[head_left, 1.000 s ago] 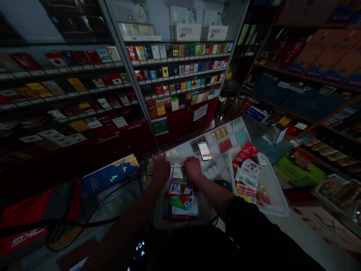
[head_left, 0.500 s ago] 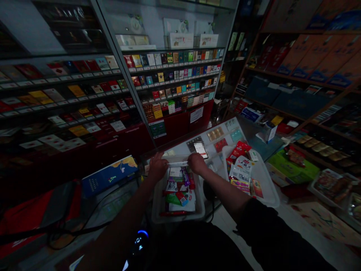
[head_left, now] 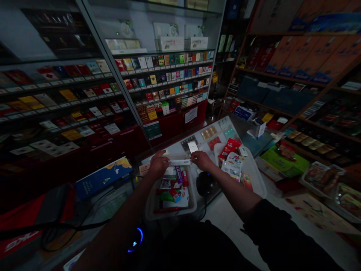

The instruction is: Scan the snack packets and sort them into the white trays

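A flat white packet (head_left: 179, 162) is stretched between my two hands, its broad side partly facing me. My left hand (head_left: 159, 165) pinches its left end, with the fingers closed. At the other end, the closed fingers of my right hand (head_left: 202, 160) grip it. Below lies a translucent plastic bin (head_left: 194, 201) that holds several snack packets, among them a purple-wrapped one (head_left: 179, 174) and a green one (head_left: 166, 195). Just beyond my right hand, a phone (head_left: 193, 146) with a lit screen rests on the glass counter.
A second plastic bin (head_left: 261, 180) with snack bags stands to the right. Between the bins sits a black round device (head_left: 205, 183) with a cable. A blue box (head_left: 104, 177) lies left on the counter. Shelves of small boxed packs (head_left: 169, 75) rise behind.
The view has swung slightly right, so everything sits further left. The white packet has tipped to show more of its face. Both hands keep hold of it.
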`<state>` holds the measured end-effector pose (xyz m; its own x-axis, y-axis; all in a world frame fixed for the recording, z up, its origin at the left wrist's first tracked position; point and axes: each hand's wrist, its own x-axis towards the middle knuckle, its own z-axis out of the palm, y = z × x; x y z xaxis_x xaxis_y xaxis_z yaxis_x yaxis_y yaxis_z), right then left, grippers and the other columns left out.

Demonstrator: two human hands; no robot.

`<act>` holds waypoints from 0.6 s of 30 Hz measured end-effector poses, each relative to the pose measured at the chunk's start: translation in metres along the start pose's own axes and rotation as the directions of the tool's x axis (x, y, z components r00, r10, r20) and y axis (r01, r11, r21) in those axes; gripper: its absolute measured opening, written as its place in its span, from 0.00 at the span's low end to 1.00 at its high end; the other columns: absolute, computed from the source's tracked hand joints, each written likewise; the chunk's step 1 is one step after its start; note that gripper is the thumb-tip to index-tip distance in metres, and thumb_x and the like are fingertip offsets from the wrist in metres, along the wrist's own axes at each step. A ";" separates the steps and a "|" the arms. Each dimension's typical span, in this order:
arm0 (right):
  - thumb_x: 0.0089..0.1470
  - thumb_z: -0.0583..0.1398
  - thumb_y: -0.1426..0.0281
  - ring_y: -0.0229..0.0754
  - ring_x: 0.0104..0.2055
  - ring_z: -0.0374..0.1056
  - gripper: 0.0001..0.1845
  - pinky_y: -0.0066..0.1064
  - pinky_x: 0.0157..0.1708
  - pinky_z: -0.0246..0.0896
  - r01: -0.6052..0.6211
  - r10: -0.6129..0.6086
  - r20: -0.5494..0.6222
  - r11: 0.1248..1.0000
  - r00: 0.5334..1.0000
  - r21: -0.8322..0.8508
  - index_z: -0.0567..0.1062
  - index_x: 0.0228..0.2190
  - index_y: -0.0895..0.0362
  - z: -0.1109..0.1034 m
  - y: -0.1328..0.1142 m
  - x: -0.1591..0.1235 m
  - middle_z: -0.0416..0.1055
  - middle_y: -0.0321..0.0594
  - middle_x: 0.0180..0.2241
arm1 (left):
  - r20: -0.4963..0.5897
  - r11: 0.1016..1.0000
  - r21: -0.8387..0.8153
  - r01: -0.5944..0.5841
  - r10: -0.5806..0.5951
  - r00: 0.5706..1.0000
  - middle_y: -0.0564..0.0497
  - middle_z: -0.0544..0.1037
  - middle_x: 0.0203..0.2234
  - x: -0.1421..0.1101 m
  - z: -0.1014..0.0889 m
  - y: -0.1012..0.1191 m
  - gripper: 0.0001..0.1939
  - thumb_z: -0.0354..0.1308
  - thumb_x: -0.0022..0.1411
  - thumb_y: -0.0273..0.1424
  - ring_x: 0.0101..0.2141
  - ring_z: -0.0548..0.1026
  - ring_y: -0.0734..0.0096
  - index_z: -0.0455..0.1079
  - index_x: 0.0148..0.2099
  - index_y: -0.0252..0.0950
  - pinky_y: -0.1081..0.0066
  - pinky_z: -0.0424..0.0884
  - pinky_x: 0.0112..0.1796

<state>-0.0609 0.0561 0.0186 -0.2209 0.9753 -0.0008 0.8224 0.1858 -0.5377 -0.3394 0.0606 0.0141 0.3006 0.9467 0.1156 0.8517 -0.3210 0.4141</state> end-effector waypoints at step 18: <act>0.58 0.64 0.74 0.55 0.71 0.53 0.07 0.53 0.68 0.49 0.213 -0.233 -0.147 0.967 0.961 -0.138 0.85 0.35 0.54 -0.029 0.073 -0.041 0.69 0.47 0.63 | -0.038 0.928 0.296 -0.227 0.249 0.968 0.47 0.60 0.71 0.010 0.021 0.082 0.14 0.54 0.66 0.31 0.73 0.44 0.44 0.81 0.33 0.39 0.33 0.38 0.67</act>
<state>0.0237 0.0336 0.0036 -0.3269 0.9119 0.2481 0.8206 0.4041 -0.4041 -0.2580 0.0430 0.0305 0.4864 0.8373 0.2496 0.8490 -0.5204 0.0911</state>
